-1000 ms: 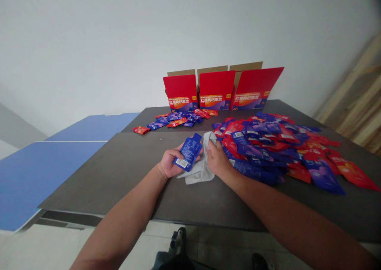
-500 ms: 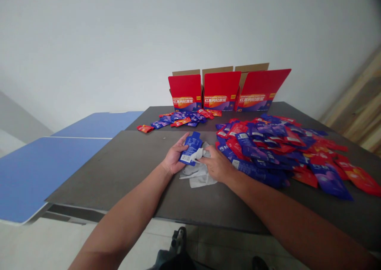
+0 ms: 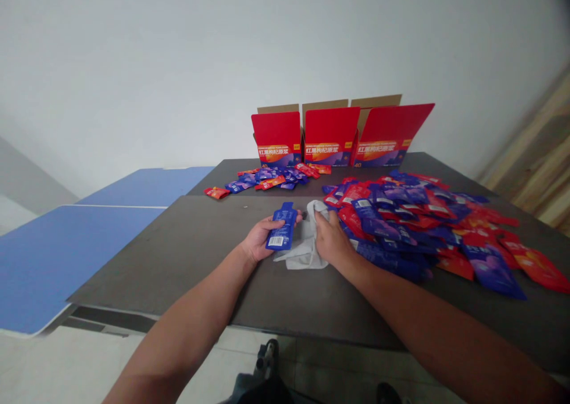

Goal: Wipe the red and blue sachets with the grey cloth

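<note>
My left hand [image 3: 260, 239] is closed on a blue pouch [image 3: 282, 227], thumb across its front. The pouch shows white print and a barcode, with its narrow end pointing away from me. Just to the right, my right hand [image 3: 330, 237] grips a light grey cloth [image 3: 308, 251], which hangs down onto the dark tabletop between the hands. Cloth and pouch lie close together; whether they touch I cannot tell. Right beside my right hand spreads a big heap of blue and red pouches [image 3: 401, 214].
Three open red cartons [image 3: 332, 132] stand in a row at the back of the dark table [image 3: 200, 255]. A smaller pile of blue and red pouches [image 3: 270, 177] lies before them. A blue table [image 3: 107, 232] adjoins on the left; wooden boards [image 3: 534, 160] lean at the right.
My right hand has drawn the cloth off the pouch and a little to the right. My left hand still holds the pouch, now turned slightly more upright.
</note>
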### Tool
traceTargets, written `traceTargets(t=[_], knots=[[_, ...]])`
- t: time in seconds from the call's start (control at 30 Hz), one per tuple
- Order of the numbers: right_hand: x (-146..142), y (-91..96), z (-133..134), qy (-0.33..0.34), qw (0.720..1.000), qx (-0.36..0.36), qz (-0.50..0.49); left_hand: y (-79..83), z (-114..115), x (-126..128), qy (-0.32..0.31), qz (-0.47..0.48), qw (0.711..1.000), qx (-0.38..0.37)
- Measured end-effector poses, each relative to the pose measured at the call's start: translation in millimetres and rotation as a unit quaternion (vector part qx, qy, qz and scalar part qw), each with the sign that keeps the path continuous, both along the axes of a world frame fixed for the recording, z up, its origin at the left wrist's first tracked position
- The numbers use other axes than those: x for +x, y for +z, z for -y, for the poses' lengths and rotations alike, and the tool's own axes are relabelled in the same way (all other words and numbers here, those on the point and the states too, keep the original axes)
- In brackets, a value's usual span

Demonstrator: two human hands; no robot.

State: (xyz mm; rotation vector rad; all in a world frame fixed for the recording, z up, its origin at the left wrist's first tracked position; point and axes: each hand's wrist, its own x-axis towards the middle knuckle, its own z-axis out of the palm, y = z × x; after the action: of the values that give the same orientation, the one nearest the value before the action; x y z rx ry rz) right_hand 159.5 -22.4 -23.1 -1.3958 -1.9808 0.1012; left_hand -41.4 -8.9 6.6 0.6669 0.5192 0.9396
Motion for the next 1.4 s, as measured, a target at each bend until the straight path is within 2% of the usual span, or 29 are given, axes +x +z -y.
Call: traceTargets(t=[0.1,0.2,0.3,0.53,0.6,0.73,0.87,1.0,1.1,1.17,1.27,1.4], knots=[[-0.7,2.6,4.5,0.057,0.998,0.025,0.002,0.7,-5.4,-0.6,0.079,0.036,0.996,-0.037],[-0.9,4.9,9.9,0.160,0.986,0.030,0.040,0.9,-8.7,0.0,0.107,0.060,0.990,-0.073],[-1.3,4.7,12.5,0.223,0.971,0.024,0.086,2.3,-6.5,1.4,0.080,0.074,0.990,-0.089],[-5.4,2.5,14.8,0.286,0.946,0.034,0.147,4.7,9.5,9.3,0.005,0.021,0.995,-0.099],[-7.0,4.4,16.8,0.276,0.949,0.028,0.150,4.1,12.6,13.0,-0.015,0.000,0.994,-0.108],[-9.0,10.7,20.6,0.199,0.969,-0.006,0.149,0.9,14.3,17.8,-0.059,-0.063,0.991,-0.107],[-9.1,13.2,20.4,0.120,0.989,-0.022,0.087,-2.7,13.6,16.6,-0.128,-0.103,0.982,-0.097],[-8.4,6.8,14.1,0.083,0.996,-0.033,0.022,-1.9,13.4,12.6,-0.190,-0.089,0.973,-0.098],[-7.8,-0.7,8.0,0.065,0.997,-0.025,-0.020,1.3,13.0,9.0,-0.204,-0.031,0.972,-0.113],[-7.2,-5.1,4.9,0.057,0.997,-0.018,-0.040,3.6,11.7,6.3,-0.179,0.011,0.977,-0.114],[-6.5,-10.0,2.0,0.047,0.998,-0.010,-0.051,6.0,6.6,3.0,-0.095,0.045,0.987,-0.122],[-5.9,-13.0,0.7,0.043,0.998,0.002,-0.056,5.9,-5.6,1.4,0.092,0.025,0.987,-0.130]])
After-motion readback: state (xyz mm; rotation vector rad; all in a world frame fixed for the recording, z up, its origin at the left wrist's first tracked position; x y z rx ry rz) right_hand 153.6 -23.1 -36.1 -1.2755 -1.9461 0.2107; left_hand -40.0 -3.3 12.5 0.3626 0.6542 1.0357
